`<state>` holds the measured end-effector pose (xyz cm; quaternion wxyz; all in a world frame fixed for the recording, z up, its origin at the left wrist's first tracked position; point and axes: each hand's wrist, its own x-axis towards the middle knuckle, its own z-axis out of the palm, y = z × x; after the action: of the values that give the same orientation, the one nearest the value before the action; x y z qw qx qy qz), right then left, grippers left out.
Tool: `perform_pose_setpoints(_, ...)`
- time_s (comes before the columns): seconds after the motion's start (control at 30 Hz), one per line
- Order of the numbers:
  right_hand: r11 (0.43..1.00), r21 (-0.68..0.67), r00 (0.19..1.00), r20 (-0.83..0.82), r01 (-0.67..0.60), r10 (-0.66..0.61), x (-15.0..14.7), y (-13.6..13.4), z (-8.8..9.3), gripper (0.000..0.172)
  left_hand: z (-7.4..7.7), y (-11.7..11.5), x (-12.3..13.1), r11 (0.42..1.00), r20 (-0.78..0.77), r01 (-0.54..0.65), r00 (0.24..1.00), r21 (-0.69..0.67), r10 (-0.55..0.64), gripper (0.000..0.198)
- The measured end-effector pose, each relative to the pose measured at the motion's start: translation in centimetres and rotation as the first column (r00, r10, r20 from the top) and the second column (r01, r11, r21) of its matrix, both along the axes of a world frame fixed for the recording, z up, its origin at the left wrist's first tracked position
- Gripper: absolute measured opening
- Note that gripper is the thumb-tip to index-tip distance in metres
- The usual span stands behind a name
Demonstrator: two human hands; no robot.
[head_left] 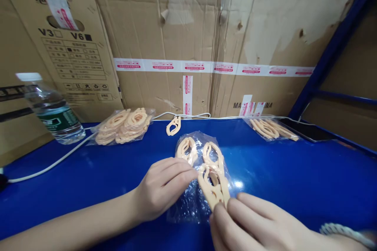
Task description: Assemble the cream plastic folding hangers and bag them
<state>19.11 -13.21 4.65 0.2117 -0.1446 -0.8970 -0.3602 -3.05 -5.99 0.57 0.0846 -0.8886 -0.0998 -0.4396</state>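
Observation:
A clear plastic bag (188,208) lies on the blue table in front of me, with beige folding hangers (187,148) showing in its far part. My left hand (167,188) is closed at the bag's left side, fingers pressed together on the film; its thumb is hidden. My right hand (247,223) grips another folding hanger (210,188) by its near end. This hanger points away from me, over the right side of the bag and partly overlapping a hanger there. I cannot tell whether its far tip is inside the bag.
At the back left are bagged hangers (137,123) and a water bottle (59,113). One loose hanger (173,126) lies at the back middle. Another bagged bundle (271,128) and a dark flat device (303,129) are at the back right. A white cable (55,164) runs along cardboard boxes (165,39).

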Motion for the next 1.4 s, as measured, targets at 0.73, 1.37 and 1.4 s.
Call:
perform_pose_setpoints(0.73,0.853,-0.515,0.963,-0.261,-0.081,-0.066,0.6,10.3,3.2,0.019,0.0,-0.1,0.7,0.993,-0.137,0.004,0.991,0.114,0.012,0.023)
perform_pose_setpoints(1.37,0.863,-0.455,0.952,0.293,0.219,-0.087,-7.8,27.9,-1.2,0.022,1.0,-0.4,0.3,0.996,-0.148,0.028,0.989,0.088,-0.015,0.028)
perform_pose_setpoints(1.4,0.861,-0.457,0.952,0.293,0.221,-0.089,-7.3,27.6,-1.1,0.022,0.9,-0.3,0.2,0.996,-0.149,0.030,0.989,0.079,-0.018,0.028)
